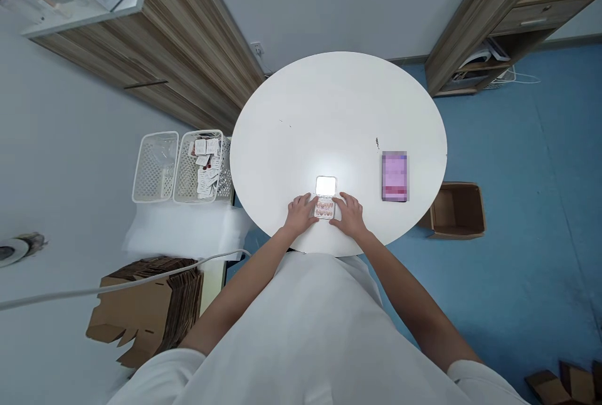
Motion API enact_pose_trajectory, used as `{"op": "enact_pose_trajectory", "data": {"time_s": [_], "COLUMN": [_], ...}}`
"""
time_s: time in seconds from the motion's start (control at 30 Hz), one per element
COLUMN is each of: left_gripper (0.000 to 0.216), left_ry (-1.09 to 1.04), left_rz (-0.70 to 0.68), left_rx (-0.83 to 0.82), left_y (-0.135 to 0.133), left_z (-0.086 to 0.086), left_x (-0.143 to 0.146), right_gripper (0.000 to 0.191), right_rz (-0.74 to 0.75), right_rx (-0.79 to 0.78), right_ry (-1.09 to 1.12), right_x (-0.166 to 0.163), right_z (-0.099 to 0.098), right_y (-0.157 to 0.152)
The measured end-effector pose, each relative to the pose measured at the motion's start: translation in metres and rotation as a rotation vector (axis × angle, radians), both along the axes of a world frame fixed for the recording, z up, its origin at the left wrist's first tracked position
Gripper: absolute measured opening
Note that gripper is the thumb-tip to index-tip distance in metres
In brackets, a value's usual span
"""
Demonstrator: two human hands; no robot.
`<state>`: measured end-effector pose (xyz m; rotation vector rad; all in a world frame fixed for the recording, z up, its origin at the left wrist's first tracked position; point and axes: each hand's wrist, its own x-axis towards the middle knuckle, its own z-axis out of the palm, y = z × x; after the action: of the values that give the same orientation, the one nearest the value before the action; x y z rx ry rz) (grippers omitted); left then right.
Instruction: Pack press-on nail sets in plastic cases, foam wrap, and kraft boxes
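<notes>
A small clear case (pixel 324 207) lies near the front edge of the white round table (pixel 291 110), its lid (pixel 326 185) raised on the far side and bright with reflected light. Inside sit several pinkish pieces that look like press-on nails. My left hand (pixel 300 214) grips the case's left side, thumb at the near corner and fingertips at the far one. On the right side, my right hand (pixel 350 215) holds it the same way. The case partly hides the fingertips.
A pixelated purple rectangle (pixel 394 177) lies on the table to the right. Left of the table stand two white baskets (pixel 155 167), one with printed cards (pixel 209 173). Flattened cardboard (pixel 141 305) is stacked at lower left. An open cardboard box (pixel 457 209) sits on the floor at right.
</notes>
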<state>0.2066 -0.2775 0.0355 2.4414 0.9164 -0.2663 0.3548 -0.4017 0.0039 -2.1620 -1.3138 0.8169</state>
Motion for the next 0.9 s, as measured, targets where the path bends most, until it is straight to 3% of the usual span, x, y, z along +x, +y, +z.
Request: {"op": "enact_pose_trajectory", "data": {"time_s": [0.2,0.33,0.47,0.57,0.7,0.9], "left_gripper": [0.077,0.070,0.060,0.054,0.040,0.032], "left_ry": [-0.041,-0.127,-0.187,-0.256,-0.378,-0.433], "left_rz": [0.115,0.392,0.624,0.648,0.572,0.681], "left_rx": [-0.080,-0.362,-0.606,-0.673,-0.762,-0.801], "left_y": [-0.004,-0.004,-0.008,-0.010,-0.012,-0.011], "left_z": [0.003,0.005,0.003,0.000,-0.002,0.008], "left_x": [-0.004,-0.009,-0.005,0.001,0.002,-0.011], "right_gripper": [0.076,0.065,0.055,0.052,0.050,0.043], "right_rz": [-0.030,-0.207,-0.320,-0.294,-0.334,-0.426], "right_rx": [0.030,0.060,-0.017,-0.028,-0.023,0.028], "right_ry": [0.082,0.347,0.538,0.549,0.523,0.559], "right_x": [-0.001,0.003,0.006,0.004,-0.002,-0.010], "right_z": [0.009,0.017,0.019,0.018,0.019,0.039], "right_y": [-0.008,-0.009,0.002,0.012,0.017,0.006]}}
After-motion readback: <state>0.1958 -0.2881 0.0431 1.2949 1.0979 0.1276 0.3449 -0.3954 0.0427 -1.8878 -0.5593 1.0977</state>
